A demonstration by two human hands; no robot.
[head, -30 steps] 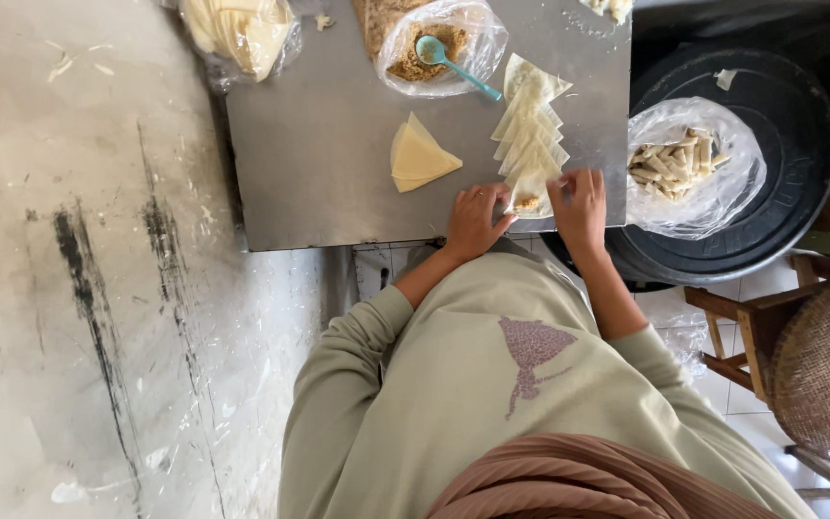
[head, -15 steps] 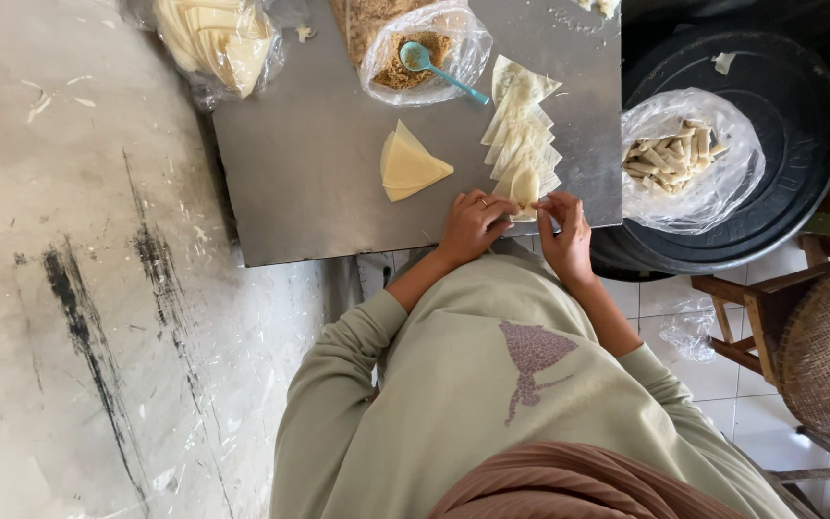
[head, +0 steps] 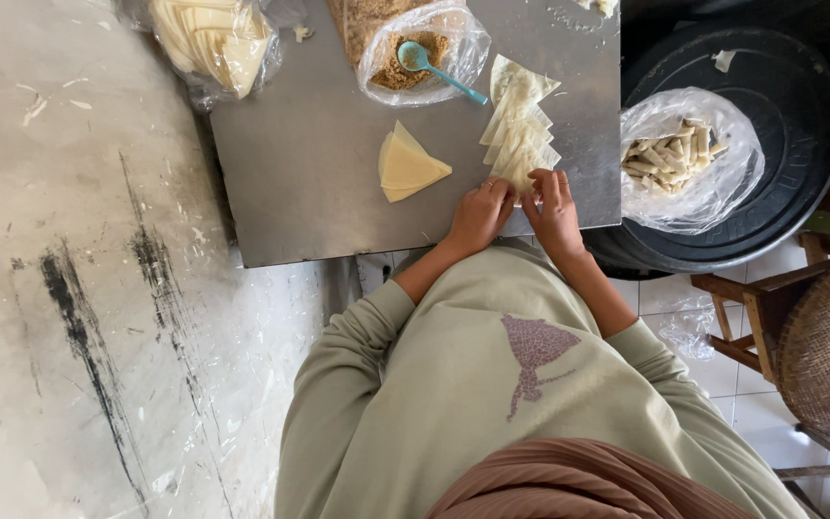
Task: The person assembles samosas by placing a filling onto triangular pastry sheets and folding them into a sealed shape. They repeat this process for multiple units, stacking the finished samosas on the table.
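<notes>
at the near edge of the grey metal tabletop (head: 319, 183), the left hand (head: 477, 216) and right hand (head: 554, 213) sit side by side, fingers curled and pinching the nearest pale triangular dough wrapper (head: 523, 173) in an overlapping row (head: 519, 125). it looks thin, soft and easily torn, best taken by its corners. at ten o'clock lies a folded yellow wrapper stack (head: 409, 165); at twelve, a plastic bag of brown filling (head: 415, 48) with a teal spoon (head: 434, 65); at two, a bag of rolled pieces (head: 679, 154).
</notes>
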